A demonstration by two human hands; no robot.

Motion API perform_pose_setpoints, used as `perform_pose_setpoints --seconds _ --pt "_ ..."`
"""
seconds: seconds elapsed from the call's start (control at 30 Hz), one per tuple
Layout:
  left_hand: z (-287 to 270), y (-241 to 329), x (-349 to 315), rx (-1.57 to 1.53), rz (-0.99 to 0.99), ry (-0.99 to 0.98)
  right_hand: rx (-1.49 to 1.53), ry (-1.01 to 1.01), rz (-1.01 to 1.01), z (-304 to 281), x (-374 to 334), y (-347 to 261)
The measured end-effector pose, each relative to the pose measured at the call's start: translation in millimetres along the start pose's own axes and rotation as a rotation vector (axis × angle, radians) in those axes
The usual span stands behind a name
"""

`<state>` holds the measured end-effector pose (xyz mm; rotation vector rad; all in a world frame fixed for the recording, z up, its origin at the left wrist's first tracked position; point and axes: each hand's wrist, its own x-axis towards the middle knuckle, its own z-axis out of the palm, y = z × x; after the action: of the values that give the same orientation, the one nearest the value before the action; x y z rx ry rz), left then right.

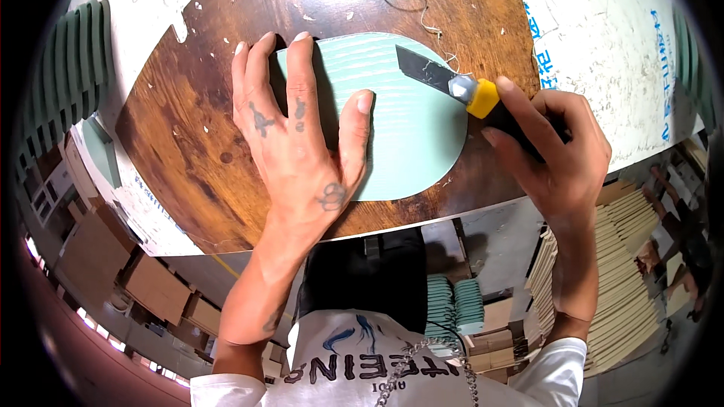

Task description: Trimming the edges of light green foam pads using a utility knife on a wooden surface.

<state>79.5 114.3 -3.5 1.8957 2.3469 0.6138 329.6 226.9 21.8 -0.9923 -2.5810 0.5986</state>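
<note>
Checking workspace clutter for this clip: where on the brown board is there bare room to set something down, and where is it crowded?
Bare wood lies on the brown board left of the left hand, and along its top edge above the green piece, apart from threads and scraps. The middle is crowded: the left hand presses the green piece, and the right hand holds the yellow utility knife at its right edge.

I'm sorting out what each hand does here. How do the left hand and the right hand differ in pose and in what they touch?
The left hand lies flat, fingers spread, pressing on the pale green sheet; the right hand is curled around a yellow and black utility knife. The left hand holds nothing, while the right hand's knife has its blade extended, lying at the sheet's upper right edge. Both are bare and work over the brown wooden board.
</note>
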Motion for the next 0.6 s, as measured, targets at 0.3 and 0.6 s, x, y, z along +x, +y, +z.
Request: perform_pose_setpoints --seconds 0.3,0.6 --pt "3 -38 36 -0.186 0.282 -0.015 -0.067 -0.025 -0.024 -3 -22 -6" --pt "9 17 19 0.084 -0.364 0.104 0.002 -0.046 0.065 -4 -29 -11"
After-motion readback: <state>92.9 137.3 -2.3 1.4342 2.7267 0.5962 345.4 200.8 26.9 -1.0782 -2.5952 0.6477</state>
